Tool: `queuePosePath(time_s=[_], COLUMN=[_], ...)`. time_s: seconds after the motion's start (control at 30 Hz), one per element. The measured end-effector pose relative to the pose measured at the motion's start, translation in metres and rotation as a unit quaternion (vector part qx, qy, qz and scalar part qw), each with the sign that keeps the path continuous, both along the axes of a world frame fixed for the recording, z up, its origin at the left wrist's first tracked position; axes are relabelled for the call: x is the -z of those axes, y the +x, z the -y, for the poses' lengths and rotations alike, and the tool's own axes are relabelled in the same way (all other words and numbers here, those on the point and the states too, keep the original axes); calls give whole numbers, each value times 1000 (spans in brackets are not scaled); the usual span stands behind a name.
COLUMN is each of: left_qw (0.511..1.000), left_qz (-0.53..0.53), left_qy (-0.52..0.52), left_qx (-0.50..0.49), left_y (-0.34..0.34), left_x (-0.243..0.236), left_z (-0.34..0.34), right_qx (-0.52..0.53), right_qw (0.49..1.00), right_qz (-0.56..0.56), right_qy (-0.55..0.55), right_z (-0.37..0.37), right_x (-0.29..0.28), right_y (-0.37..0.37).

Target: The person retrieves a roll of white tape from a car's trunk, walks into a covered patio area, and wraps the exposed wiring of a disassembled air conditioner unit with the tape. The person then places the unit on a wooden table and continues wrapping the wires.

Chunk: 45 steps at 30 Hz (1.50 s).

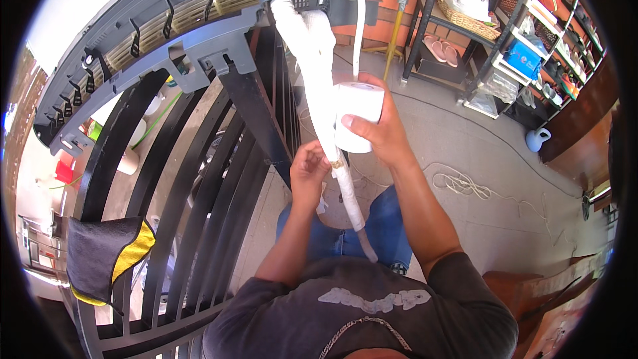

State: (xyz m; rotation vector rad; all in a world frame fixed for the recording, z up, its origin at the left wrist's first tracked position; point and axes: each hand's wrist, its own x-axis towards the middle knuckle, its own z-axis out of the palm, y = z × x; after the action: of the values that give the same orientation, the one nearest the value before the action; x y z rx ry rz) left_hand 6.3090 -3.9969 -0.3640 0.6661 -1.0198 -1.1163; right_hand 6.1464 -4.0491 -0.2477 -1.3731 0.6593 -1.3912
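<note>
A white-wrapped pipe bundle (311, 60) slants down from a grey wall-type air-conditioner body (143, 66) toward my lap. My right hand (385, 129) is closed around a roll of white wrapping tape (359, 116), its thumb across the front, held against the bundle's right side. On the other side, my left hand (310, 169) has its fingers curled in at the bundle, where the white wrap ends and a brownish patch shows. Below that point a thinner, white-wrapped pipe (348, 196) runs on to a greyish bare end (367, 246) over my jeans.
Black slatted railing (156, 179) stands close on my left, a grey-and-yellow cloth (106, 256) draped over it. A shelf rack (458, 26) with baskets and shoes stands at the far right. Loose pale cord (462, 183) lies coiled on the floor.
</note>
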Motion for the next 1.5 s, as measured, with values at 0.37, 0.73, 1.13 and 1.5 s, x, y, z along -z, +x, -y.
queuePosePath(time_s=[0.37,0.73,1.13,1.5], left_qw=[990,984,980,975], left_qz=[-135,110,-168,-166], left_qy=[40,-52,26,-45], left_qx=[-12,-130,107,145], left_y=[-10,-25,-7,27], left_x=[8,-27,-28,-63], left_z=[18,3,12,68], right_qx=[-8,34,-43,-84], right_qw=[1000,999,996,989], right_qz=[21,24,-31,-57], right_qy=[15,13,-72,-104], right_z=[-2,-7,28,59], right_x=[6,16,5,12], right_y=[-1,-1,-8,20])
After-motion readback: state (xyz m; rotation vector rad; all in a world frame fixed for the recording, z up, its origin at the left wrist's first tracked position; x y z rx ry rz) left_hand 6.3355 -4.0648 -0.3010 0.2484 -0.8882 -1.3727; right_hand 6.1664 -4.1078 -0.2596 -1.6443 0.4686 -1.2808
